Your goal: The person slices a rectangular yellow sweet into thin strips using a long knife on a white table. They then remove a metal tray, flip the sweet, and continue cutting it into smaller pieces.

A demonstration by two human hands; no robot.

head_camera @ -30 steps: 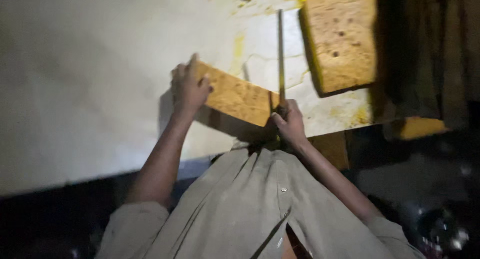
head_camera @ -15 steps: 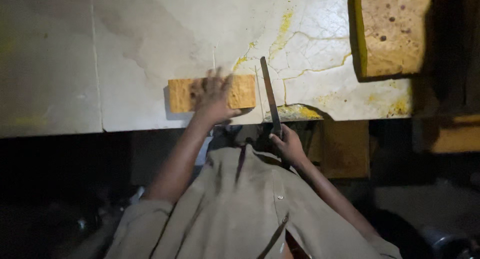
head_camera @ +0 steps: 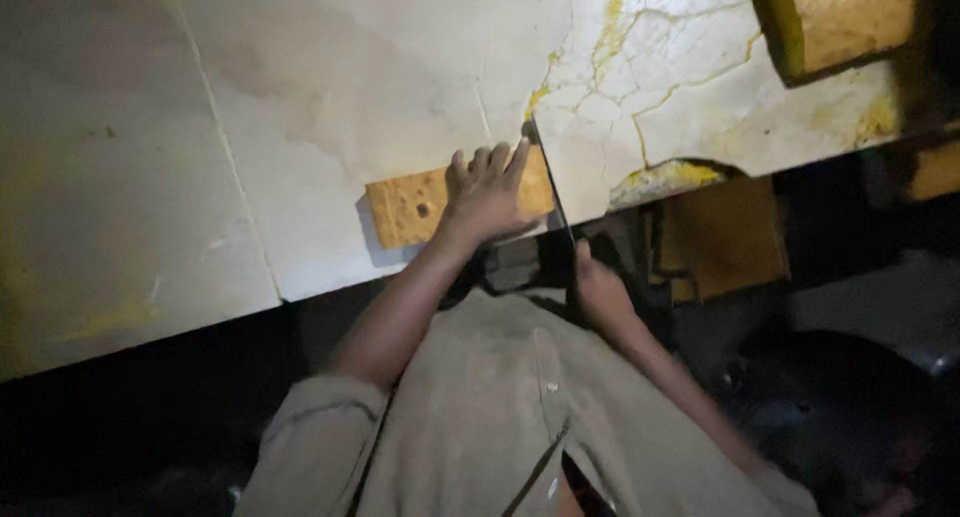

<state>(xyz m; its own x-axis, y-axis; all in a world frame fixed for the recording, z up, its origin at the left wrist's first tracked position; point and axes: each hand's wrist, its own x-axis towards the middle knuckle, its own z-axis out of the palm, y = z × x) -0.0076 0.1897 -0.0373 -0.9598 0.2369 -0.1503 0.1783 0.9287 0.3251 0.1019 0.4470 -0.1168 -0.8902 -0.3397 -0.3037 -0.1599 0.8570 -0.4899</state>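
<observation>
The right hand (head_camera: 600, 289) is closed around the handle of a long dark knife blade (head_camera: 553, 192), which runs up and away along the right end of a yellow, porous, rectangular foam block (head_camera: 410, 207). The left hand (head_camera: 487, 192) presses flat, fingers spread, on that end, just left of the blade. The block's long axis lies crosswise near the edge of the cracked, yellow-stained pale stone tabletop (head_camera: 330, 87); a larger foam slab (head_camera: 840, 22) sits far right.

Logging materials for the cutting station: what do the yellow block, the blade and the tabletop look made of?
Yellow block: likely sponge foam, matte, with open pores and dark pits. Blade: thin, dark, probably metal; the dim light hides its finish. Tabletop: pale slab, stone-like or laminate, smooth, cracked, yellow-stained. Left hand presses the block; right hand grips the blade.
</observation>
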